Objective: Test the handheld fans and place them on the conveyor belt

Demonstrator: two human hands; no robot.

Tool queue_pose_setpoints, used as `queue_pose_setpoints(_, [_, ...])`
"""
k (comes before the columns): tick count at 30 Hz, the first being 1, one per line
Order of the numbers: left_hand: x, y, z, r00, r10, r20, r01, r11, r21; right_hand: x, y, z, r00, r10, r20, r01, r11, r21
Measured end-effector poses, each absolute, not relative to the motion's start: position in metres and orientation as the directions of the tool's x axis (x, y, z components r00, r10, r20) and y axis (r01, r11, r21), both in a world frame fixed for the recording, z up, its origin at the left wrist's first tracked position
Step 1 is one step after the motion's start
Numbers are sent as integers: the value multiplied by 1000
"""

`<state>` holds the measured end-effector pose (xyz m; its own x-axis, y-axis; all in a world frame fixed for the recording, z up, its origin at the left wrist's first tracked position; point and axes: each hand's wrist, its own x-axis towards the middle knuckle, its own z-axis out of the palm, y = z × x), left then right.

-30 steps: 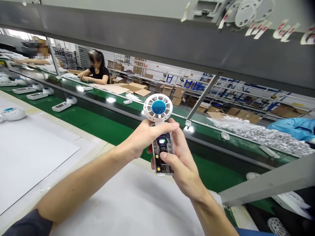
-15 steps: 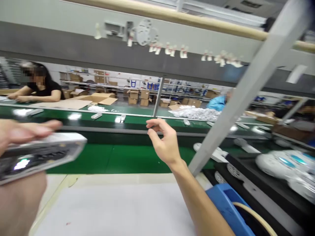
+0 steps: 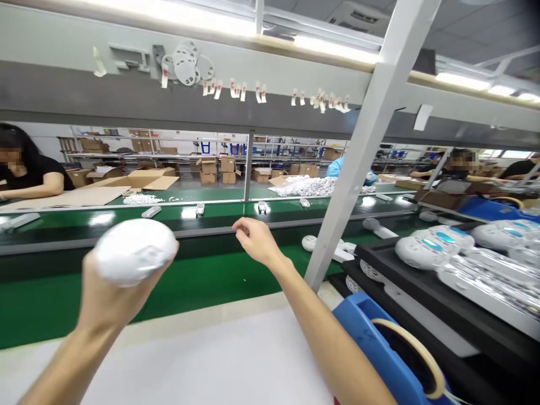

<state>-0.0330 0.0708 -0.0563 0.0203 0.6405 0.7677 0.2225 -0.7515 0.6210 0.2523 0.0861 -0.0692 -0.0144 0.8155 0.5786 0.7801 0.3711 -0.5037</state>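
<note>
My left hand (image 3: 122,298) is wrapped around a white plastic device and holds it up over the green belt. The device's smooth rounded white end (image 3: 135,252) faces me, slightly blurred, and hides most of my fingers. My right hand (image 3: 259,242) reaches out above the dark edge of the green conveyor belt (image 3: 202,281). Its fingers are curled in with the tips together, and nothing shows in them. Beyond it, small white parts (image 3: 262,207) lie on the far green strip.
A grey metal post (image 3: 350,152) slants up beside my right arm. On the right are a blue bin (image 3: 379,349) with a tape roll (image 3: 415,349) and black trays (image 3: 405,256) bearing white devices (image 3: 434,247). White sheeting (image 3: 236,354) covers the near bench. Co-workers sit across the line.
My left hand has moved right and turned the device, so its rounded end shows instead of the lit flat side. My right hand's fingers have curled closer together. The view has swung right.
</note>
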Motion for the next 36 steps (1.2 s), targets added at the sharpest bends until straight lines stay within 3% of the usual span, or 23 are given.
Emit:
queue_pose_setpoints(3, [-19, 91, -71, 166, 730, 663, 522, -635, 569, 266, 96, -80, 11, 866, 500, 828, 273, -490])
queue_pose_setpoints(6, [-9, 103, -83, 245, 837, 489, 655, -515, 553, 278, 104, -89, 42, 900, 434, 863, 186, -470])
queue_pose_setpoints(10, [1, 105, -96, 288, 866, 409, 782, -460, 421, 290, 108, -93, 82, 923, 377, 881, 109, -460])
queue_pose_setpoints(12, [5, 104, -101, 308, 860, 406, 758, -480, 442, 294, 109, -93, 102, 926, 362, 881, 85, -465])
queue_pose_setpoints(17, [9, 113, -117, 292, 888, 356, 583, -461, 669, 303, 115, -94, 106, 941, 323, 875, 65, -479])
queue_pose_setpoints(21, [6, 127, -139, 258, 904, 340, 525, -427, 736, 312, 118, -98, 128, 952, 276, 876, 22, -481])
queue_pose_setpoints(25, [1, 137, -159, 178, 930, 321, 578, -363, 731, 322, 121, -106, 158, 962, 222, 881, -36, -473])
queue_pose_setpoints(30, [-3, 146, -174, 136, 949, 283, 744, -286, 603, 327, 122, -109, 166, 971, 173, 888, -70, -454])
queue_pose_setpoints(36, [-11, 146, -164, 130, 974, 183, 942, -179, 284, 331, 123, -108, 161, 982, 101, 900, -104, -424])
